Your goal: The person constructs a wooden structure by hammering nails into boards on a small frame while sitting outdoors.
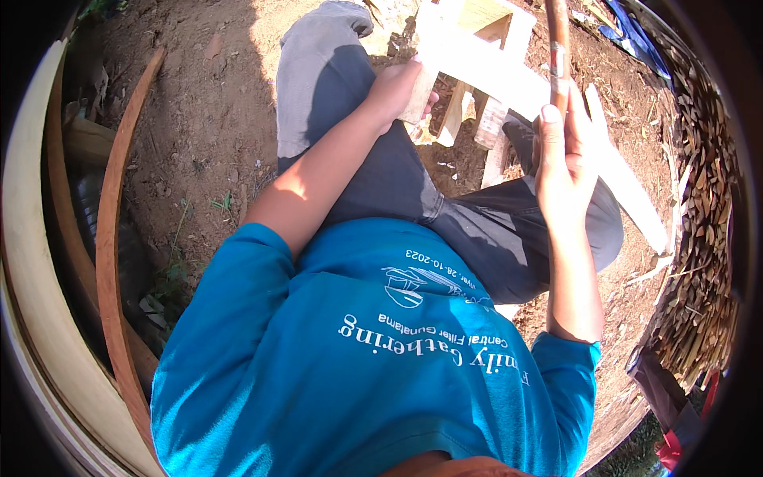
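My left hand [391,94] is closed round the end of a pale wooden board [421,94] above my bent left leg. The sunlit board slants to the right and is washed out by glare. In my right hand [566,155] is a brown wooden tool handle [559,52], with the thumb lying along it and a worn band just above the grip. The handle runs out past the top edge, so the tool's head is hidden. Beneath the board stands a wooden block frame [486,119] between my legs.
A pale plank [636,199] lies beside my right knee. Along the right rim is a stack of thin brown sticks [707,215], with a blue sheet [636,36] farther off. Long wooden strips [111,230] stand at the left. Wood chips litter the dirt ground [207,111].
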Available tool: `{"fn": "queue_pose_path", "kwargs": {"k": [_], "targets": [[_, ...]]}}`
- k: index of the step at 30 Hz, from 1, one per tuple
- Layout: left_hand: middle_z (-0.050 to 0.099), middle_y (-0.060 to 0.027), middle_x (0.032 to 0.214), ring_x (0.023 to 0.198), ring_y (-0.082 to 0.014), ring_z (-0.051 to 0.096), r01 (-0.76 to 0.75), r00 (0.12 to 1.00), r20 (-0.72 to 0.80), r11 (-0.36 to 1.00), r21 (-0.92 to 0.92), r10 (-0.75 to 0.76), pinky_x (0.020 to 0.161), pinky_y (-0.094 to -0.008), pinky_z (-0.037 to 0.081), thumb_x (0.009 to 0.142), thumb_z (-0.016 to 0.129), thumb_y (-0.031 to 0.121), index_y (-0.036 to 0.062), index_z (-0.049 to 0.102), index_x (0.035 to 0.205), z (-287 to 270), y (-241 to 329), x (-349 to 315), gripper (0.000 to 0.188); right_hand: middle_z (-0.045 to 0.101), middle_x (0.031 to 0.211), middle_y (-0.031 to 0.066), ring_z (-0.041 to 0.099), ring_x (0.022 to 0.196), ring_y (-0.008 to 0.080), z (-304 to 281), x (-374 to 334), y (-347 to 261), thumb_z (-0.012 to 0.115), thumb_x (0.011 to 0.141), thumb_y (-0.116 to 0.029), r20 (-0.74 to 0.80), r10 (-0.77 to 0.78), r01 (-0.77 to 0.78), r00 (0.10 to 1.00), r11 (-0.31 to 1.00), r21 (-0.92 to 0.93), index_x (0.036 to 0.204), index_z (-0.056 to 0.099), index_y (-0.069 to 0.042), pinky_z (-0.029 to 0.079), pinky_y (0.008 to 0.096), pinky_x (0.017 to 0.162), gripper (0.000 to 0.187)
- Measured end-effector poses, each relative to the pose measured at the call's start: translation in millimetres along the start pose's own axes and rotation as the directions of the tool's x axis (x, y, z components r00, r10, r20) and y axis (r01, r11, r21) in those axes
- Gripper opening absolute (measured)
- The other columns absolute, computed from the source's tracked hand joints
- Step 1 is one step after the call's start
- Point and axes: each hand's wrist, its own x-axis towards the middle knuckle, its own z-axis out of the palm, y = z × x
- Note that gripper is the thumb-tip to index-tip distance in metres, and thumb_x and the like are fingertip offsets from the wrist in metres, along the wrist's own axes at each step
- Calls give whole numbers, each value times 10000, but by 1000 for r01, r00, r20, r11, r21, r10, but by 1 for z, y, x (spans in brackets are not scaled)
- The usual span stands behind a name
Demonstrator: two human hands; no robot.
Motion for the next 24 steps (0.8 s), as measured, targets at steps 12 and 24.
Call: {"fn": "queue_pose_path", "kwargs": {"k": [12, 24], "targets": [[716, -157, 946, 671, -186, 670, 12, 1000, 20, 1000, -16, -12, 621, -324, 563, 1039, 401, 457, -18, 562, 1166, 0, -1, 2, 518, 635, 1303, 187, 604, 1188, 255, 5, 5, 9, 581, 1027, -155, 13, -63, 64, 998, 989, -131, 1396, 553, 0, 448, 385, 1037, 401], [711, -150, 922, 641, -172, 653, -9, 1000, 29, 1000, -20, 9, 610, -315, 555, 1033, 413, 477, -24, 576, 1141, 2, 4, 0, 537, 647, 1075, 58, 593, 893, 98, 2, 14, 50, 571, 1043, -130, 284, -229, 344, 931, 810, -475, 1440, 500, 23, 498, 262, 801, 431]]}}
